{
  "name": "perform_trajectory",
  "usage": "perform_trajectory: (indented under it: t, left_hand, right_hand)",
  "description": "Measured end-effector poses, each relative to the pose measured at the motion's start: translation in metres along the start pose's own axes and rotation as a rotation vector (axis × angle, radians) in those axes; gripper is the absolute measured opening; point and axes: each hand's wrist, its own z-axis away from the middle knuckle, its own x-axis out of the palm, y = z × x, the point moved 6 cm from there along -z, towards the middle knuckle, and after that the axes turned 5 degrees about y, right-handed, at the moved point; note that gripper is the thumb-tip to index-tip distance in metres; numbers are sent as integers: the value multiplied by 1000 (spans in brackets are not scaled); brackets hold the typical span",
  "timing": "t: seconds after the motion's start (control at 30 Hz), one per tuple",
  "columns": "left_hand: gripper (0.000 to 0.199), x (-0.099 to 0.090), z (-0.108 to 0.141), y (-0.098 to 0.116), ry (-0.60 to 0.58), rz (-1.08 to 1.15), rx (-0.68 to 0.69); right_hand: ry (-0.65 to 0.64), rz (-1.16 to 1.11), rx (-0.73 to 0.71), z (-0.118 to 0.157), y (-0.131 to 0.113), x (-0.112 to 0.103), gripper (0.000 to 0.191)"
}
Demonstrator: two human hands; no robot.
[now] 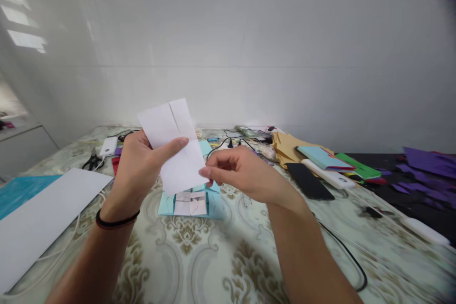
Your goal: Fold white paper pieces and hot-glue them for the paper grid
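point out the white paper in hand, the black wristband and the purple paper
White paper (184, 167), head view: its lower half.
Black wristband (114, 225), head view: its front edge.
Purple paper (432, 163), head view: the uppermost piece.

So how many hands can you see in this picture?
2. The left hand holds the white paper, its thumb across the front; the right hand pinches the paper's lower right corner. Some fingers are hidden, but no other hand shows.

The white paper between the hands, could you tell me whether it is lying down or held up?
Held up: the left hand grips the white paper, thumb across its face, and the right hand pinches its lower right corner.
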Motion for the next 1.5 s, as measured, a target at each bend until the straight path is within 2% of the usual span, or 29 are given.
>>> perform_trajectory:
  t: [0.2, 0.43, 0.83, 0.9, 1.03, 1.23, 1.4, 1.5]
  left_hand:
    - [32, -3, -1, -1, 9, -55, 26]
    - [29, -7, 0, 5, 50, -170, 87]
    - [23, -2, 2, 8, 26, -132, 59]
    - [23, 0, 2, 7, 4, -123, 44]
    - [25, 5, 4, 7, -70, -161, 10]
    - [29, 3, 4, 2, -31, -142, -27]
    - [30, 2, 3, -4, -46, -113, -29]
    - [32, 5, 2, -4, -96, -109, -26]
  right_hand:
    - [-1, -3, -3, 1, -1, 2, 27]
    - [45, -170, 59, -2, 5, 7, 30]
    - [13, -152, 72, -3, 8, 6, 25]
    - [51, -152, 28, -5, 6, 6, 23]
    - [161, -224, -28, -8, 4, 3, 31]
    - [121, -178, -17, -8, 2, 4, 36]
    - [199, -201, -36, -7, 2, 1, 27]
    - [282, -147, -106, -4, -4, -1, 21]
